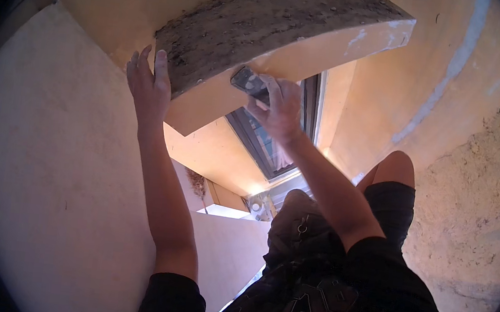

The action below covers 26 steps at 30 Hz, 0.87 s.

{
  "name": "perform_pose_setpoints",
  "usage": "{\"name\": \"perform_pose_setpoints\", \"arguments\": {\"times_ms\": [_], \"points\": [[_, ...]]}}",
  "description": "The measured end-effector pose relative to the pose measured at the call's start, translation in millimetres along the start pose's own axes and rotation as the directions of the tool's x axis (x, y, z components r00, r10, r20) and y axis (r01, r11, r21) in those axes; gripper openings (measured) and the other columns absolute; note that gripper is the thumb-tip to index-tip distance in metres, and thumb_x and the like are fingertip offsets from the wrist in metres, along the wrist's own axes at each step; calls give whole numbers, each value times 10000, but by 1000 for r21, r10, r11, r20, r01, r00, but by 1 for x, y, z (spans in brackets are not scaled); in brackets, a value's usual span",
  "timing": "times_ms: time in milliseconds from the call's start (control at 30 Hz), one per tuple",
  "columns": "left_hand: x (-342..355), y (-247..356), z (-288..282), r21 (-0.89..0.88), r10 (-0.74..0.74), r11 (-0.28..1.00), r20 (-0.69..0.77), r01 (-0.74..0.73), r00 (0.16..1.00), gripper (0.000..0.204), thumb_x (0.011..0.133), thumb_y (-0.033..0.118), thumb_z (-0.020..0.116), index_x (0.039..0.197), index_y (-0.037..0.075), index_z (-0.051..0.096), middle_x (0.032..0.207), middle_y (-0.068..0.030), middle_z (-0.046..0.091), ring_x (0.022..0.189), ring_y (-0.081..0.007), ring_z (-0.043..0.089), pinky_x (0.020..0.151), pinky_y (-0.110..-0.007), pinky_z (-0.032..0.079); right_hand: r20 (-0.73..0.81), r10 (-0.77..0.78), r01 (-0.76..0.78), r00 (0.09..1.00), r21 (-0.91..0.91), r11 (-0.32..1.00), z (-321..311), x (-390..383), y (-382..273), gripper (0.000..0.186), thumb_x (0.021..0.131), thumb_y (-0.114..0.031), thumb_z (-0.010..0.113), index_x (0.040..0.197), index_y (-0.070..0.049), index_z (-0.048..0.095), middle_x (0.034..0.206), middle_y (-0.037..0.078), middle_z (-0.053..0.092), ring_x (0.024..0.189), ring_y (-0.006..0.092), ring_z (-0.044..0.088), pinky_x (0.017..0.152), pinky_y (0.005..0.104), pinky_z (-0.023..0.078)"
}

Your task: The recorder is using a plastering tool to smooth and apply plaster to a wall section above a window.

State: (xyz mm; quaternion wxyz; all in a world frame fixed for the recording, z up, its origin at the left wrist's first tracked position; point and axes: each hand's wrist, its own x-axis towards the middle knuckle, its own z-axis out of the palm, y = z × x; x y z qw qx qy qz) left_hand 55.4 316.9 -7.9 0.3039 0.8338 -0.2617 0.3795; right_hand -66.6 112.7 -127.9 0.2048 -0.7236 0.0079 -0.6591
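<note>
A ledge (309, 52) with a peach-painted front face juts out from the wall; its top (245, 24) is rough, dark and covered with crumbs of dirt. With my right hand (282, 107) I grip a small dark flat block (249, 83) that looks like a sanding block, against the front face near its upper edge. Pale dust marks my fingers. My left hand (149, 84) is open at the ledge's left end, fingers spread upward and holding nothing. Whether its palm rests on the ledge or the wall, I cannot tell.
Below the ledge is a dark-framed window (264, 139). A smooth pale wall (61, 154) stands close on my left. The orange wall (474, 167) on the right has a light patched streak and rough areas. Several small items (260, 207) sit far below, beyond my knees.
</note>
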Motion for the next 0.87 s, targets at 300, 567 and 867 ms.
{"name": "perform_pose_setpoints", "arguments": {"times_ms": [300,567,867], "points": [[3,20,0,-39,19,999,-8,-20,1000,526,985,427,455,1307,14,506,1364,-265,452,1315,-436,355,1108,-505,257,-190,405,-427,894,-89,900,-19,8,72,403,760,-147,768,1107,-24,604,957,125,609,883,272,614,763,357,484],[5,10,-1,-381,-123,915,55,135,991,501,999,415,434,1295,20,520,1370,-277,440,1330,-429,337,1109,-496,255,-272,657,-652,704,121,749,-48,34,140,405,781,-201,726,1110,-7,593,981,134,607,908,287,607,799,392,478],[3,-15,-2,-285,-143,948,8,139,990,539,997,462,411,1311,39,523,1445,-277,352,1401,-391,232,1150,-468,181,-2,239,-239,971,-68,969,-17,-5,59,510,799,-190,751,1224,-9,534,1066,139,594,963,285,605,836,358,492]]}}
